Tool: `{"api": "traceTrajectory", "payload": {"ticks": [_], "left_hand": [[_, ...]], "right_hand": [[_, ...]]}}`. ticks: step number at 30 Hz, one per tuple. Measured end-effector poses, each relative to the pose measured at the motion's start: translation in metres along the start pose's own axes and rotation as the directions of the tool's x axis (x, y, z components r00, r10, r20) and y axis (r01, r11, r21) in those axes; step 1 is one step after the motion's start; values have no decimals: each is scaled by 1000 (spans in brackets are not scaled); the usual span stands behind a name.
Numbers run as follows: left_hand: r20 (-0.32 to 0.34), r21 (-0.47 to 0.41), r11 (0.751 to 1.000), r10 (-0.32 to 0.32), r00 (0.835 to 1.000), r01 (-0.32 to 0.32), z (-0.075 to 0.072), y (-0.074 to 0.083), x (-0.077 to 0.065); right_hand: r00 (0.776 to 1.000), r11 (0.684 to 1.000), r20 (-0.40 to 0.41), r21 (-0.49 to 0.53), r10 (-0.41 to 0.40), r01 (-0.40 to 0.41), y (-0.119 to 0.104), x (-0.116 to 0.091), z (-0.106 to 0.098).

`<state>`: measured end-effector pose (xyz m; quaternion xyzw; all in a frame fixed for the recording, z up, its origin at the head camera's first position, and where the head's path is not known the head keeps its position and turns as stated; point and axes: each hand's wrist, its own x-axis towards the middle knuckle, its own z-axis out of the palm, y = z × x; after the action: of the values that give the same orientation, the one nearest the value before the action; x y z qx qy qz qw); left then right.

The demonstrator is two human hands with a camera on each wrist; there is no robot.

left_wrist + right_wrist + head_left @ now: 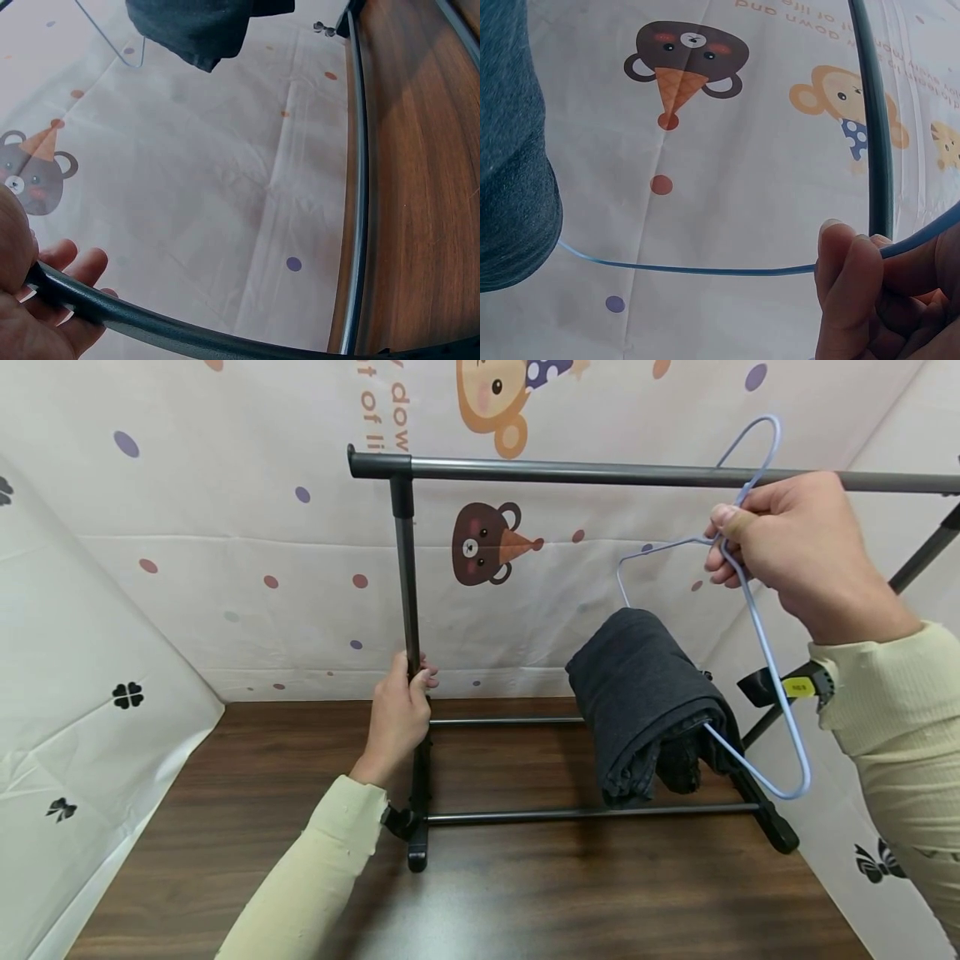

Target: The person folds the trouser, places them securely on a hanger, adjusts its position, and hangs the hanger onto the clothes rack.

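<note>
My right hand (806, 547) pinches the neck of a light blue wire hanger (787, 702), just at the front of the rack's top bar (562, 471). The hanger's hook arches above that bar, its tip passing behind it. A dark denim garment (645, 693), folded thick, hangs over the hanger's lower wire; its kind is not plain. In the right wrist view, thumb and fingers (847, 285) close on the blue wire. Lower down to the left, my left hand (401, 710) grips the black upright post (407, 568) of the clothes rack, its fingers (90, 266) wrapping the tube.
Two thin lower rails (592, 816) join the rack's feet on the brown wood-grain surface (225, 860). A white printed sheet (300, 627) covers the wall behind and the sides. A dark device with a yellow label (798, 686) is strapped at my right wrist.
</note>
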<state>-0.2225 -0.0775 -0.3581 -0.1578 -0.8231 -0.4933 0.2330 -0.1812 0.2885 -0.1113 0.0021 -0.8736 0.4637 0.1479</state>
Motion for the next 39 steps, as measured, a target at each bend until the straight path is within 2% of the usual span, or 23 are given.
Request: {"api": "traceTrajectory", "payload": {"ticks": [14,39], "left_hand": [[6,10,1000,-14,1000,14,0,0,0],[9,7,1000,-2,1000,2,0,0,0]], "right_hand": [[1000,1000,4,-3,12,-11,2,3,0],[1000,999,13,-43,18,-18,4,7,4]]}}
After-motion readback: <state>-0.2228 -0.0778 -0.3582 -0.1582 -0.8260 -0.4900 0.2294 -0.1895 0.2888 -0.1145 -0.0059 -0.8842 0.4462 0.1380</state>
